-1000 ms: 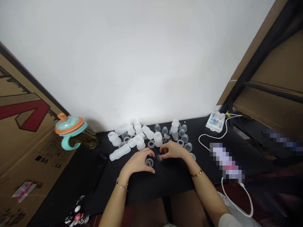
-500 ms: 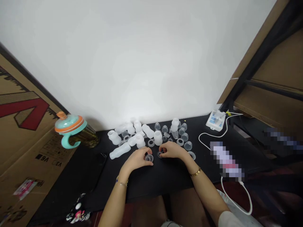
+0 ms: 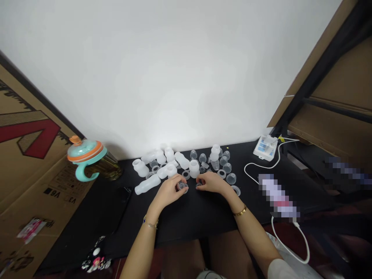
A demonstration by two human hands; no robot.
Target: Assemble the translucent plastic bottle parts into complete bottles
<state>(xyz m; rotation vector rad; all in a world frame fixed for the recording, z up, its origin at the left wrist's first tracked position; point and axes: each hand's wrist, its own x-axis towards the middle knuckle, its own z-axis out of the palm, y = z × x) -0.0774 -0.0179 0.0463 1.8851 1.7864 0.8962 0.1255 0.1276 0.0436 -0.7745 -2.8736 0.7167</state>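
My left hand [image 3: 172,190] is closed around the edges of a clear round ring-shaped piece [image 3: 183,187], held just above the black table. To its right, my right hand [image 3: 211,182] pinches a small clear round piece [image 3: 199,185], mostly covered by the fingers. Behind the hands stand and lie several frosted white bottles; the upright bottle [image 3: 194,169] is nearest, and a long bottle [image 3: 147,184] lies on its side at the left. Clear dome-shaped caps [image 3: 231,178] and a flat clear ring [image 3: 221,173] are on the right.
A lidded jug [image 3: 95,161] with a turquoise handle stands at the left beside a cardboard box [image 3: 26,170]. A dark flat device [image 3: 113,211] lies on the table [image 3: 192,224]. At the right are a white power strip [image 3: 265,147] and its white cable [image 3: 263,167]. A white wall rises behind.
My left hand has lifted and tilted the clear round piece slightly, moving away from me. My right hand has shifted a little to the right, its fingers closer together over its piece.
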